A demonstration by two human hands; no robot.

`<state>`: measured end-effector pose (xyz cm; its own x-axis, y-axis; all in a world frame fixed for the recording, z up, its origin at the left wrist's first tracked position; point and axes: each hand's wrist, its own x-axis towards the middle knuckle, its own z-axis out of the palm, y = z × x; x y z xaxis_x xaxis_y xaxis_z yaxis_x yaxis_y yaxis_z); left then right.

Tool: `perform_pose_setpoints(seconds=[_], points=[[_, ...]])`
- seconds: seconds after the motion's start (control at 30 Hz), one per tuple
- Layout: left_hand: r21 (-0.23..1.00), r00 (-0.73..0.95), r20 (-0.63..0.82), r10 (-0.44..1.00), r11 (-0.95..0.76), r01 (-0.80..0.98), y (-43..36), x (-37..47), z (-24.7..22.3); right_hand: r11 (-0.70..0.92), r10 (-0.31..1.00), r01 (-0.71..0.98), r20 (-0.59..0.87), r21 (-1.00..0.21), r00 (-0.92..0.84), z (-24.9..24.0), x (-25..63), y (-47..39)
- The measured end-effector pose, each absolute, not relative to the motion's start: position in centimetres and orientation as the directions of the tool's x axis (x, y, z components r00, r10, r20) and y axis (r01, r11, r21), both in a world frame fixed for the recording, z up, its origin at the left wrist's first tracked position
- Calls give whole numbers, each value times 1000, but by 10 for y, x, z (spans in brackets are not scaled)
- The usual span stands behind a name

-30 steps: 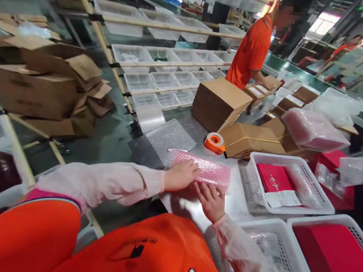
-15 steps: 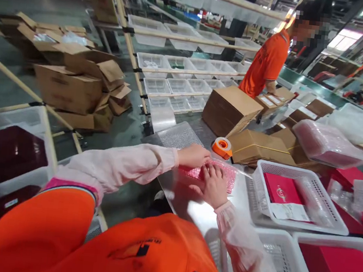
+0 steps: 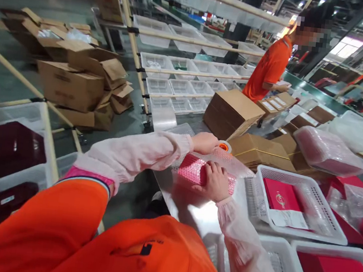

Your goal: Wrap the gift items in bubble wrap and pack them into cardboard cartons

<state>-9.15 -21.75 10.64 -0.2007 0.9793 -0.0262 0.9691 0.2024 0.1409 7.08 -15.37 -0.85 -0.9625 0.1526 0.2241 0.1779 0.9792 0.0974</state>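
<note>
On the metal table lies a small red box (image 3: 189, 168) partly covered in bubble wrap. My right hand (image 3: 216, 181) presses on the box from above, fingers spread over its top and thumb out to the left. A raised sheet of bubble wrap (image 3: 235, 163) stretches along the far side of the box. My left hand (image 3: 204, 143) is closed on the upper left edge of this sheet; its fingertips are partly hidden. Just behind that hand an orange tape roll (image 3: 224, 146) shows in part.
A white basket (image 3: 298, 232) at right holds a red box and clear wrap. Nearer stands another basket (image 3: 298, 247) with a larger red box. Flattened cartons (image 3: 261, 149) and a carton stack (image 3: 232, 111) lie behind. A co-worker (image 3: 267, 69) stands beyond, near racks of bins (image 3: 161, 85).
My left hand has lifted the bubble wrap edge up and away from the box, in front of the tape. My right hand stays on the box. The co-worker's arm has risen with something pale.
</note>
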Motion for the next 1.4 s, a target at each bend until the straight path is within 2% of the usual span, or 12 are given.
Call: perform_pose_setpoints(seconds=[0.13, 0.23, 0.4, 0.57, 0.73, 0.87, 0.97, 1.1, 1.17, 1.3, 1.4], points=[[151, -199, -26, 980, 201, 968, -196, -105, 111, 975, 165, 192, 218, 112, -962, -3, 64, -149], [160, -192, -26, 981, 193, 968, -189, -109, 113, 974, 184, 194, 95, 112, -978, 7, 59, -148], [158, -161, -54, 985, 168, 973, -201, -99, 116, 983, 177, 182, -111, -32, -978, 18, 46, -134], [169, -127, -67, 990, 136, 976, -238, -76, 102, 981, 92, 98, -46, -168, -995, 10, 46, -123], [258, -184, -6, 983, 179, 949, -248, -74, 90, 978, 112, 116, -29, -173, -993, 7, 53, -127], [205, -231, 20, 973, 222, 953, -226, -88, 100, 973, 155, 159, -35, -165, -987, 11, 52, -129], [156, -216, -2, 976, 214, 964, -214, -92, 109, 979, 176, 173, 15, -108, -984, 13, 55, -131], [101, -148, -8, 989, 148, 984, -223, -86, 106, 983, 148, 161, 149, 83, -978, 7, 69, -138], [79, -106, -25, 994, 107, 991, -235, -81, 96, 966, 193, 223, 212, 128, -958, -2, 78, -143], [60, -36, -46, 998, 38, 997, -263, -64, 53, 926, 310, 368, 383, 84, -870, -34, 90, -150], [59, 4, 83, 997, -9, 998, -281, -51, 13, 922, 312, 386, 519, 38, -796, -58, 98, -159]])
